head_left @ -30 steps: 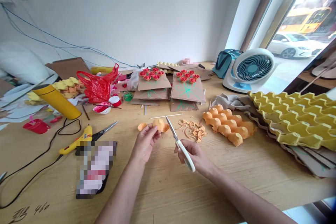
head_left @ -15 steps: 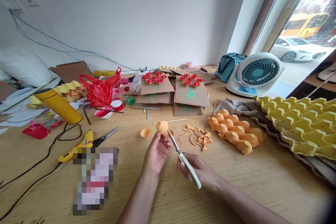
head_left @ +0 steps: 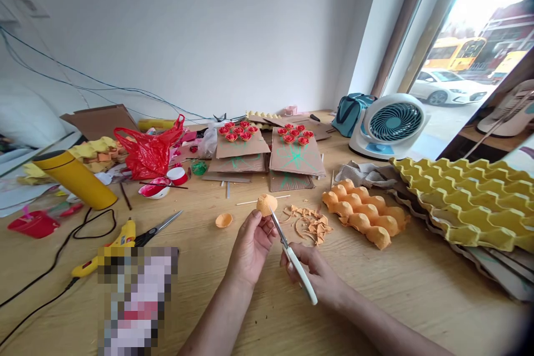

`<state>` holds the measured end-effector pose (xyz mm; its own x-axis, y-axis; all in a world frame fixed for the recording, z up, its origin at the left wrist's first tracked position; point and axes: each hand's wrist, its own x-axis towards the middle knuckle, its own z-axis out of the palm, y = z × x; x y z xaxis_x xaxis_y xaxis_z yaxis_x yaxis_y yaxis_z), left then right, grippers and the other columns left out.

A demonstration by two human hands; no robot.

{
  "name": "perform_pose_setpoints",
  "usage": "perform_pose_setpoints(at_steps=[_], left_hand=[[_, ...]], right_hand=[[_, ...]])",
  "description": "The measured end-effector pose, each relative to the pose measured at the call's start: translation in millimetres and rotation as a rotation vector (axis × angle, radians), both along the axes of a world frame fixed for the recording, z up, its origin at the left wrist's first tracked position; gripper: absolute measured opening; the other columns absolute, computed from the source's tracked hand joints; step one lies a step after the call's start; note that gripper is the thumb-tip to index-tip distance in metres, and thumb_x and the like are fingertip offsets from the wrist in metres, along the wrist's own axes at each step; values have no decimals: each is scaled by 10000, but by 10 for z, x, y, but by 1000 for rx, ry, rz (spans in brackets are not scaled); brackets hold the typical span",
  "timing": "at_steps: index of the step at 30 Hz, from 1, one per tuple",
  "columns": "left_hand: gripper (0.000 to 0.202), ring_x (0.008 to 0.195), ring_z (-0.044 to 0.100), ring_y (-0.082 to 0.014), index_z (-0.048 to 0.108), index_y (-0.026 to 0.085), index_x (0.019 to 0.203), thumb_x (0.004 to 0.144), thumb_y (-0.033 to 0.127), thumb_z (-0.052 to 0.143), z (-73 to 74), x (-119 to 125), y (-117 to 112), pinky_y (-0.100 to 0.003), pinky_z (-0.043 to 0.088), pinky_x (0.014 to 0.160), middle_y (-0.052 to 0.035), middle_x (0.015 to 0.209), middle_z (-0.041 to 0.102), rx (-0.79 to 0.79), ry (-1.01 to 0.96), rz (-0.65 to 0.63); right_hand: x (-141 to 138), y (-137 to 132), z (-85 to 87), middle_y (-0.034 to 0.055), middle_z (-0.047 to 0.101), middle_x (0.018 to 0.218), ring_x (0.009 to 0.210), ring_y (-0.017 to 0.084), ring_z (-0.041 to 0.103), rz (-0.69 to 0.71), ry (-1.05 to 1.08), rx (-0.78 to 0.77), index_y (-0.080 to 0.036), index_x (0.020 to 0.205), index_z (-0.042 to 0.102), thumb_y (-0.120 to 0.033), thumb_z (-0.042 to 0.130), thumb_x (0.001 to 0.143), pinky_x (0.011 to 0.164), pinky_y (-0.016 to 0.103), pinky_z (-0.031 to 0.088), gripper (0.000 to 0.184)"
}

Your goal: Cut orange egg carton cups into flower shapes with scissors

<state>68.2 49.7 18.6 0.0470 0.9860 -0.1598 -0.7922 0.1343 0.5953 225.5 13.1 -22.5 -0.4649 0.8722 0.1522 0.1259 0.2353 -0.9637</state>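
Between the thumb and fingers of my left hand [head_left: 252,247] is an orange egg-carton cup [head_left: 266,204], held up above the table. My right hand [head_left: 315,270] grips white-handled scissors [head_left: 301,275], whose blades reach up against the cup's right side. Another cut orange cup [head_left: 224,221] lies on the wood to the left. Curled orange trimmings [head_left: 315,225] are heaped right of my hands. Beyond them sits an uncut orange piece of egg carton [head_left: 365,210] with several bumps.
Cardboard sheets [head_left: 297,158] bearing red paper flowers stand at the back. A fan [head_left: 392,125] and yellow egg trays [head_left: 467,200] are on the right. Leftward lie a glue gun [head_left: 119,245], black-handled scissors [head_left: 161,228], a yellow bottle [head_left: 77,178] and a red bag [head_left: 150,150].
The view has turned slightly right. The orange cup has tilted in my left hand, and the scissor blades now overlap its edge.
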Motion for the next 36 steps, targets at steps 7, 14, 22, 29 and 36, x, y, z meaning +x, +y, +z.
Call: perform_pose_setpoints(at_steps=[7,14,22,29,36], left_hand=[[314,615,584,-71,647,142,814,656,284,877,54,57,-63,-177,517,569,11,726,649,-24,14,25],[314,611,572,-74,648,138,802,660,296,879,55,54,-111,-184,533,562,20,698,631,-11,52,27],[308,608,577,-73,654,137,821,669,293,873,61,65,-146,-184,548,568,23,692,631,-10,56,20],[344,578,565,-69,641,141,805,628,298,890,99,65,-138,-185,547,546,30,673,623,-40,46,14],[346,567,548,-57,617,139,753,605,286,893,138,70,-156,-175,539,537,33,669,619,-57,40,8]], right_hand=[[8,-27,12,-9,536,669,636,138,478,-15,24,-33,-185,737,543,-451,564,916,603,258,367,321],[-4,-34,39,9,549,712,701,158,468,-47,-30,50,-178,741,557,-503,543,915,673,287,369,369],[2,-36,52,2,520,704,686,153,451,-54,-1,46,-185,735,542,-552,549,910,644,279,361,407],[-18,-41,-15,-19,464,606,581,127,389,-50,92,4,-191,710,525,-635,539,905,548,258,313,485],[-51,-73,-38,-41,414,550,533,109,336,-105,100,-11,-205,662,466,-619,555,902,522,251,278,486]])
